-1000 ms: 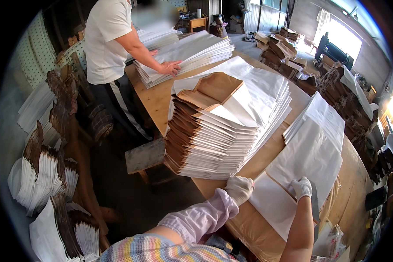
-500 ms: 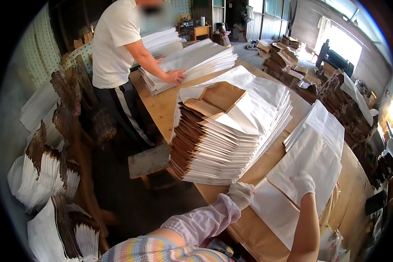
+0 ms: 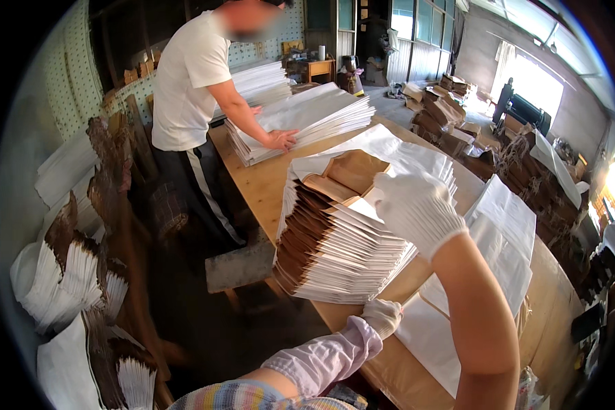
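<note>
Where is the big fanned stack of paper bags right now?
The fanned stack of paper bags sits mid-frame on the wooden table, under the gloved right hand, with the left hand at its near edge.

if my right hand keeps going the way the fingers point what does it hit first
Most likely the top of the stack of paper bags: the right hand, in a white glove, reaches up and left over it, toward the brown bag on top. Its height above the stack is unclear.
</note>
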`<state>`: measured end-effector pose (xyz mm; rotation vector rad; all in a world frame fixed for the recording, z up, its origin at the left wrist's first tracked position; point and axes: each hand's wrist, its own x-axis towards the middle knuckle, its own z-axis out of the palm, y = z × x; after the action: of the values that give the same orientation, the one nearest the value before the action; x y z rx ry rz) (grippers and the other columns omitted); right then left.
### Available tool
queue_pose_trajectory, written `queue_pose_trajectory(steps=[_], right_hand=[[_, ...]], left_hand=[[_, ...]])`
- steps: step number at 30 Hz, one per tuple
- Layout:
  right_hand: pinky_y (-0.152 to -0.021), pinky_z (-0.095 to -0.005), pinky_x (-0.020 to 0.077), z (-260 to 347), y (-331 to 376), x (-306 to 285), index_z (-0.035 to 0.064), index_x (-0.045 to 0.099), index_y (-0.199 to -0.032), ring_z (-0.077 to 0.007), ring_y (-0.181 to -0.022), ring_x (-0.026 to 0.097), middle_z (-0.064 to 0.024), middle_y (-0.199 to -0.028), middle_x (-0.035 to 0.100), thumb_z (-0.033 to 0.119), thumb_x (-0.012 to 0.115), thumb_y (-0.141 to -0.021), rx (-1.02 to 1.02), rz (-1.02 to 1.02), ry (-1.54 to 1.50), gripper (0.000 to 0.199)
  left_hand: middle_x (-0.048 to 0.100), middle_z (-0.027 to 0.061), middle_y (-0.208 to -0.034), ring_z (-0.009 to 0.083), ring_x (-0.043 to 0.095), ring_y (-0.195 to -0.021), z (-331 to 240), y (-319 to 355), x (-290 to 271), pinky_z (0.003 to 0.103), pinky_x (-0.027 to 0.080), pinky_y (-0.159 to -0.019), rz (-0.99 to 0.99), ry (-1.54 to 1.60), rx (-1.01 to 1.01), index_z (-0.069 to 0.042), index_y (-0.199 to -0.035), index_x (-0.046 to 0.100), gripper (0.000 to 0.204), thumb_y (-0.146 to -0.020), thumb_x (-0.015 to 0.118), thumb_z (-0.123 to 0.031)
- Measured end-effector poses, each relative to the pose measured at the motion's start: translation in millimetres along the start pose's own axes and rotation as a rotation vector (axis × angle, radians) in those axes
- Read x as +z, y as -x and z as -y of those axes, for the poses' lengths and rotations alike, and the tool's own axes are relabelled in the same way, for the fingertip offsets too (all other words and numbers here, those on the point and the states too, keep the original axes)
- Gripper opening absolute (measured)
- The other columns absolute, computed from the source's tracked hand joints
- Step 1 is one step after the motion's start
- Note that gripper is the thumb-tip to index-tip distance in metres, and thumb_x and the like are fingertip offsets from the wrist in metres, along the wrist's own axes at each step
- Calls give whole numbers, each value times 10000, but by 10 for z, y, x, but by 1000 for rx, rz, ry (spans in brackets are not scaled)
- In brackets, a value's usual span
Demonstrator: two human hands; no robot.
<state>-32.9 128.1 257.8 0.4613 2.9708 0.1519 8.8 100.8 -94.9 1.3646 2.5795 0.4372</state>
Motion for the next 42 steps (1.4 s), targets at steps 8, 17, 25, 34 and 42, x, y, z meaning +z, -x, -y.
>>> queue_pose_trajectory(steps=[8, 17, 25, 34, 42], right_hand=[[-897, -475, 566, -352, 183, 471, 151, 576, -1391, -339, -1069, 721, -156, -1089, 750, 326, 597, -972, -138, -84, -272, 454], [-800, -449, 601, -11, -138, 328, 127, 607, -1294, -350, -940, 735, -120, -1037, 734, 316, 627, -938, -608, -357, -325, 404], [-748, -397, 580, -172, 747, 1100, 101, 696, -1006, -308, -850, 710, -91, -870, 716, 222, 677, -884, -703, 7, -550, 173], [-675, -405, 537, -93, 1015, 582, 73, 693, -820, -281, -765, 687, -69, -782, 676, 57, 759, -797, -903, -338, -830, 71], [-708, -400, 542, 71, 1285, 396, 82, 719, -870, -280, -777, 688, -77, -850, 706, 97, 774, -784, -1094, -604, -1150, 103]], left_hand=[[771, 82, -895, 274, 767, -833, 63, -19, 169, 431, 597, -712, -59, -46, 25, -143, -975, 714, 219, -1001, 605, -331], [779, 96, -945, 314, 755, -901, 146, 30, 7, 460, 572, -804, 30, -24, -85, -139, -1034, 740, 329, -1038, 531, -392], [779, 90, -935, 305, 758, -891, 87, -80, 78, 453, 576, -788, -8, -11, -11, -141, -1022, 739, 314, -1033, 543, -386], [779, 84, -924, 295, 762, -879, -75, -116, 107, 445, 582, -769, -7, 8, 19, -143, -1009, 738, 298, -1028, 557, -379], [779, 78, -914, 286, 766, -869, 104, 264, 70, 438, 586, -752, -19, -22, 0, -146, -997, 737, 283, -1024, 569, -372]])
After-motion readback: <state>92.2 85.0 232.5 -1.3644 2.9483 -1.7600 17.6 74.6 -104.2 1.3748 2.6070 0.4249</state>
